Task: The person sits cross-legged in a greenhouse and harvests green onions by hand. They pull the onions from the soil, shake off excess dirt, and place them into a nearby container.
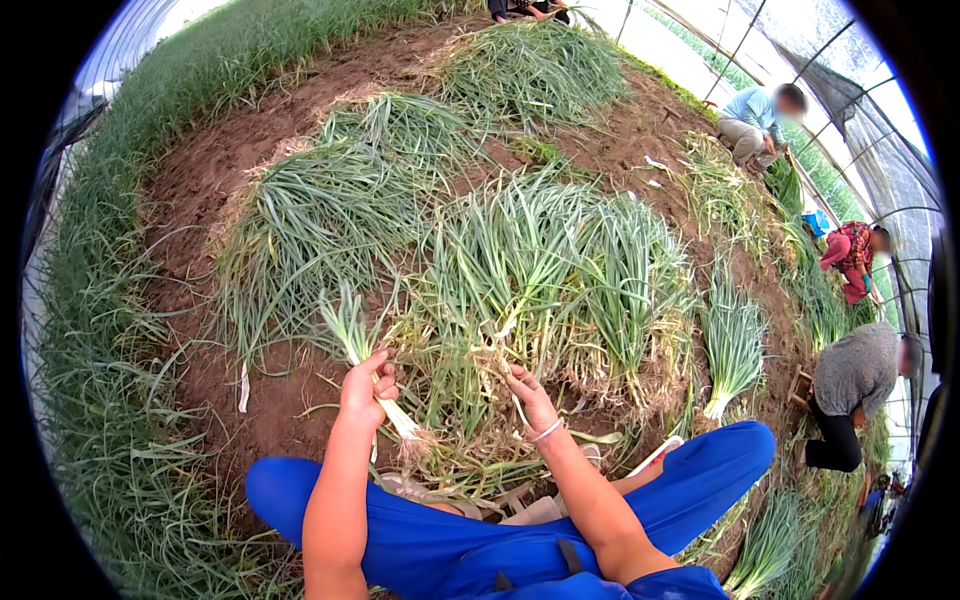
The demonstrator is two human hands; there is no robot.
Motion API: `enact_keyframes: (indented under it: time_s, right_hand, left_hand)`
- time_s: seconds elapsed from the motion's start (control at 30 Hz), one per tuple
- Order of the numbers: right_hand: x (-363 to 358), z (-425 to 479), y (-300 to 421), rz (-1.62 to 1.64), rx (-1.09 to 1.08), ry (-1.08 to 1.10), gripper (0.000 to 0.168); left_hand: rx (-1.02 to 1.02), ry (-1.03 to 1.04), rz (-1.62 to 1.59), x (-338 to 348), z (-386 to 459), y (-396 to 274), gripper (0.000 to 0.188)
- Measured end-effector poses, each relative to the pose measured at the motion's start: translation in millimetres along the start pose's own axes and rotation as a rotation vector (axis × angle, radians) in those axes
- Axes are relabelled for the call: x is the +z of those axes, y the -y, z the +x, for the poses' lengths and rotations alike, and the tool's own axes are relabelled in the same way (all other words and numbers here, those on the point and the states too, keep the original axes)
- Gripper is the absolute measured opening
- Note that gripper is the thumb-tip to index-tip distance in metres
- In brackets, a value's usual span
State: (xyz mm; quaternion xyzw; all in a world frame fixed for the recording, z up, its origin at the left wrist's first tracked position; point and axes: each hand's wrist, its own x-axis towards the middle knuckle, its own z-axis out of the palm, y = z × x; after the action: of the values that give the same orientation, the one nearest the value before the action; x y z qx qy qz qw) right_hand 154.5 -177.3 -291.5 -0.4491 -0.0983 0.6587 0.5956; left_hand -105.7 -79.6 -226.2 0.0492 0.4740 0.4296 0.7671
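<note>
My left hand [369, 386] is closed around a small bunch of spring onions [399, 420]. Their white stems and stringy roots point down towards my lap, and the green tops lean up and away. My right hand [532, 401], with a white band at the wrist, pinches a thin spring onion stalk [517, 409]; a tangle of dry yellowish leaves hangs about its fingertips. Just beyond both hands lies a heap of loose spring onions [517, 262], roots towards me. Peeled leaf scraps [487, 476] litter the ground between my feet.
More spring onion piles [330, 195] lie ahead on brown soil [187, 277]. A tied-looking bundle [731, 352] rests beyond my right knee. Several people crouch along the right side, one in a grey top [855, 375]. Standing green crop [90, 315] lines the left.
</note>
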Motion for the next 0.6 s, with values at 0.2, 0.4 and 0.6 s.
enact_keyframes:
  time_s: [0.2,0.4,0.6]
  right_hand:
    - [-29.1,-11.0,-30.4,-1.484,-0.144,0.534,0.03]
    - [-75.1,0.3,-54.7,-1.706,0.015,0.317,0.018]
    - [-45.2,22.7,-82.0,-1.528,-0.221,0.131,0.022]
  left_hand:
    - [0.083,-0.006,-0.063,-3.2,-19.1,-19.5,0.014]
    - [0.344,0.036,-0.175,-26.3,-50.9,-54.9,0.013]
    - [0.22,-0.042,-0.114,-21.8,-45.0,-32.9,0.014]
